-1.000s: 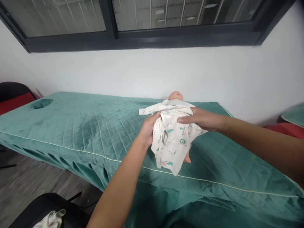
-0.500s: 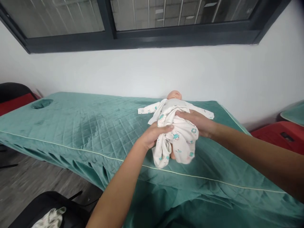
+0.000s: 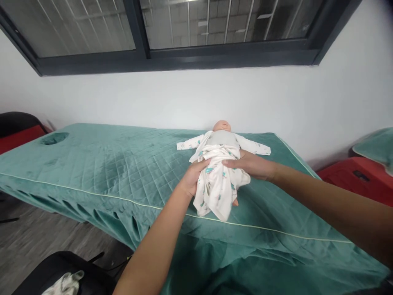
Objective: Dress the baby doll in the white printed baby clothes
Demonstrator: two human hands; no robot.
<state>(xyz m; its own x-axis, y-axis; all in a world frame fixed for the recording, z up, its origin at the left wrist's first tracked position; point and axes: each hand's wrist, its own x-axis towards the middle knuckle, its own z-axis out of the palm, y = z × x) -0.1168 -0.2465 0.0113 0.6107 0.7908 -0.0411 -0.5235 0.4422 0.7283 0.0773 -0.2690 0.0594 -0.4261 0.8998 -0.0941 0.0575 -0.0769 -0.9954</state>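
Observation:
A baby doll (image 3: 221, 125) lies on its back on the green bed cover (image 3: 135, 159), head toward the wall, its sleeved arms spread out. White baby clothes (image 3: 216, 192) with a teal print are bunched over its waist and legs. On the left side of the doll, my left hand (image 3: 195, 175) is closed on the bunched cloth, thumb on top. My right hand (image 3: 253, 164) grips the other side at the waist, thumb over the fabric and fingers tucked underneath. A bit of one foot (image 3: 235, 202) shows below the cloth; the rest of the legs is hidden.
The bed stands against a white wall (image 3: 123, 98) under a dark-framed window (image 3: 178, 59). At the lower left is a black chair (image 3: 82, 274) with a patterned cloth (image 3: 66, 283) on it. Red seats stand at both ends, the right one (image 3: 362, 176) beside a green cover.
My right hand has slid down and in toward the doll's middle. The clothing's lower part has swung left, baring a foot on the right. My view has shifted slightly.

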